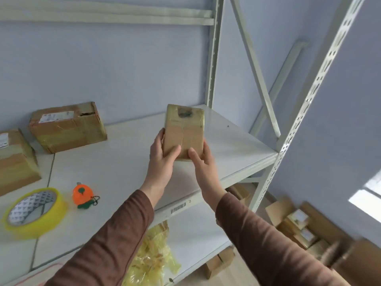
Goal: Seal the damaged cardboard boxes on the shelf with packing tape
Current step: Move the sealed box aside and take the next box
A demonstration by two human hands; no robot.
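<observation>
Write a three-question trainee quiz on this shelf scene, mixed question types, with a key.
1. True or false: both hands grip the small taped box.
2. The roll of packing tape lies: A) on the shelf, at the left; B) on the floor; C) on the held box.
3. Fill in: the box at the back shows a ____ near its top right corner.

Key: 1 true: left hand and right hand hold its lower end. 2 A. 3 tear.
</observation>
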